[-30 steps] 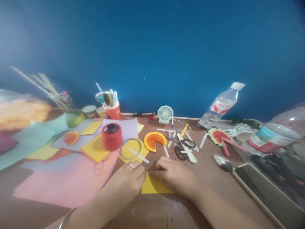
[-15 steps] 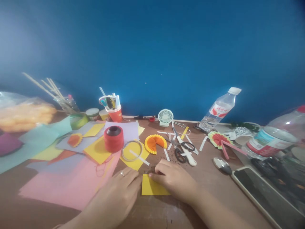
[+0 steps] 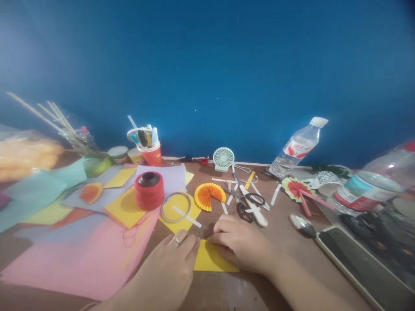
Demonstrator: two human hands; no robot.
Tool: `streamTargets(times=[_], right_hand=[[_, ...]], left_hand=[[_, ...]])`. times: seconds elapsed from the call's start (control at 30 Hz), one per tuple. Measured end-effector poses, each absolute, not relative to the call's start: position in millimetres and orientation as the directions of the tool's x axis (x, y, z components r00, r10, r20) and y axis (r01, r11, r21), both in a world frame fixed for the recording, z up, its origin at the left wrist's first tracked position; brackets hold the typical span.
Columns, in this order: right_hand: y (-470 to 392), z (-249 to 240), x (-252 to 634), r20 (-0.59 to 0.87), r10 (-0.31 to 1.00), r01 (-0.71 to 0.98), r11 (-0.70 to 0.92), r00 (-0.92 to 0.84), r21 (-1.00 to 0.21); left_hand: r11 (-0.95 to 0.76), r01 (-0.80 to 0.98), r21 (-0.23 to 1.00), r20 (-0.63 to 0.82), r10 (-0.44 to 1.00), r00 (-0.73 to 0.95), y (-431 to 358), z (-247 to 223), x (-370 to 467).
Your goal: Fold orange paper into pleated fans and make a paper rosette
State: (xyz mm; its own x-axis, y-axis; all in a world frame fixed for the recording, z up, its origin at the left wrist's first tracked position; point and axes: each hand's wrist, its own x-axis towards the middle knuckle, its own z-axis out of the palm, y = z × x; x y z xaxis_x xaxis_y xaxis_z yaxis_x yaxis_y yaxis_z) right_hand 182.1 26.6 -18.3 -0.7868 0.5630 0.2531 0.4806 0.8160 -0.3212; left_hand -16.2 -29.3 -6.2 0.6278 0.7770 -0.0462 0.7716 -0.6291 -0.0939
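A small sheet of yellow paper (image 3: 211,259) lies on the table in front of me. My left hand (image 3: 175,259), wearing a ring, has its fingers bent and together at the paper's left edge. My right hand (image 3: 240,242) rests over the right part, thumb and curled fingers closed at its far edge. Parts of the paper are hidden under both hands. Just beyond are an orange-and-yellow pleated paper fan (image 3: 210,196), a silvery ring (image 3: 176,207) on another yellow sheet (image 3: 171,222), and black-handled scissors (image 3: 244,211).
On the left are a red thread spool (image 3: 149,191) and a large pink sheet (image 3: 81,272). Pens fill a red cup (image 3: 151,155). A small fan (image 3: 223,159) stands near the blue wall. At right are a bottle (image 3: 296,147), a spoon (image 3: 302,225) and a phone (image 3: 359,263).
My left hand has moved right, its fingers now over the yellow paper's left edge. The paper appears slightly nearer me. My right hand's fingers have curled in more. The view has shifted slightly.
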Motion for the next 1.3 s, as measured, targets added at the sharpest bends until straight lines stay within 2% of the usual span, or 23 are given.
streamTargets(times=[0.2,0.43,0.67,0.9,1.03,1.3], right_hand=[[31.7,-14.6,192.2,0.243,0.552,0.460,0.817,-0.798,-0.347],[36.2,-12.7,202.4,0.234,0.533,0.452,0.832,-0.813,-0.322],[37.2,-8.2,204.7,0.213,0.538,0.461,0.827,-0.816,-0.321],[37.6,-14.7,204.5,0.211,0.530,0.433,0.820,-0.821,-0.374],[39.2,-17.8,206.2,0.215,0.534,0.439,0.820,-0.818,-0.368],[40.2,-20.6,206.9,0.221,0.537,0.445,0.822,-0.814,-0.357]], left_hand=[[-0.658,0.740,-0.138,-0.053,0.751,0.658,-30.4,-9.1,-19.0],[-0.564,0.825,-0.021,0.024,0.825,0.564,-29.6,-7.6,-18.1],[-0.577,0.817,-0.021,0.067,0.814,0.577,-30.2,-13.9,-19.3],[-0.596,0.803,0.002,0.010,0.803,0.596,-30.5,-16.6,-17.2],[-0.604,0.796,-0.015,0.003,0.797,0.605,-30.2,-12.5,-14.2],[-0.609,0.792,0.035,-0.020,0.792,0.610,-27.9,-3.3,-13.5]])
